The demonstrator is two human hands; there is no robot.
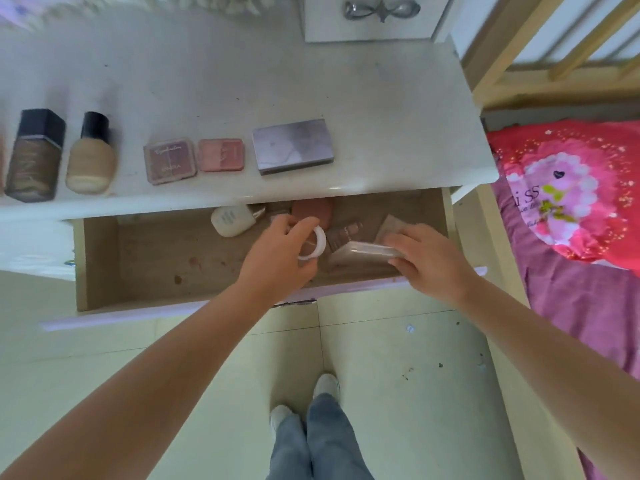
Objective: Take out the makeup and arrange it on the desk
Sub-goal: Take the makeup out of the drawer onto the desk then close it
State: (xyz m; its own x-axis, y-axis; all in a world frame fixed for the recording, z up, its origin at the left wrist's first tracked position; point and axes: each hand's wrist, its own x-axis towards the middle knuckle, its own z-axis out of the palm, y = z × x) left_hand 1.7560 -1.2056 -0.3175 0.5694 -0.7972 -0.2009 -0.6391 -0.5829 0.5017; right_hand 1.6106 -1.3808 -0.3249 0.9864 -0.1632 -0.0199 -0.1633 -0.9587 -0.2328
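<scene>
The wooden drawer (138, 265) under the white desk (346, 98) stands pulled out. Inside it my left hand (280, 254) grips a round white compact (317, 242). My right hand (429, 261) pinches a clear-lidded flat palette (363, 252) at the drawer's right front. Further back in the drawer lie a cream bottle (230, 220), a reddish-brown round case (313, 207) and a dark tube (346, 233). Along the desk's front stand a dark foundation bottle (34, 157) and a beige foundation bottle (91, 157), then a mauve palette (169, 160), a pink blush palette (222, 154) and a grey palette (293, 145).
A small white drawer with a silver handle (381, 10) sits at the back of the desk. A bed with a red and pink pillow (571, 188) is close on the right. My legs and white shoes (311, 410) stand on the tiled floor below the drawer.
</scene>
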